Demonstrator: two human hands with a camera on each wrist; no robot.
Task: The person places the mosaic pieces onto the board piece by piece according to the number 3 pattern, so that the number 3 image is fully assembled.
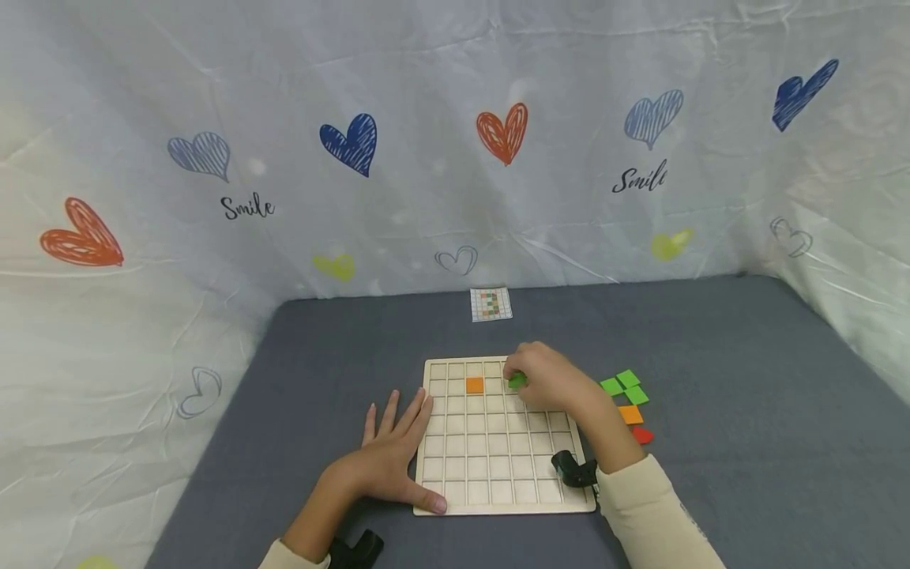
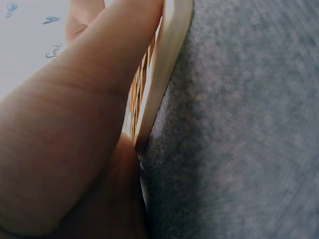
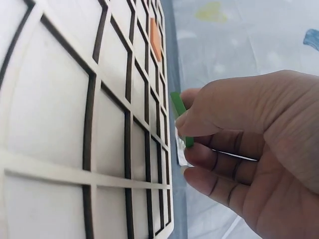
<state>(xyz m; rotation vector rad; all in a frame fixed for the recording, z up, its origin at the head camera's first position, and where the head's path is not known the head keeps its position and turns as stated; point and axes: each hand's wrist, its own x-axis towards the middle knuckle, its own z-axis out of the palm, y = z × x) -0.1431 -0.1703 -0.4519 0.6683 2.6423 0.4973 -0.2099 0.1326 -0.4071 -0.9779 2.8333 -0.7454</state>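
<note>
A square wooden grid board (image 1: pixel 498 446) lies on the grey cloth. One orange tile (image 1: pixel 475 385) sits in a compartment of its second row from the far edge. Over the board's far right part, my right hand (image 1: pixel 550 379) pinches a green tile (image 3: pixel 182 119) between thumb and fingers; the right wrist view shows the tile edge-on, just above the grid. My left hand (image 1: pixel 391 458) rests spread at the board's left side, its fingertips on the left edge and its thumb on the near left corner.
Right of the board lie several loose green tiles (image 1: pixel 629 379), an orange tile (image 1: pixel 630 415) and a red tile (image 1: pixel 643 435), partly behind the right forearm. A small card (image 1: pixel 491 304) with a coloured grid pattern lies beyond the board. A heart-printed white curtain (image 1: pixel 419 190) rises behind the table.
</note>
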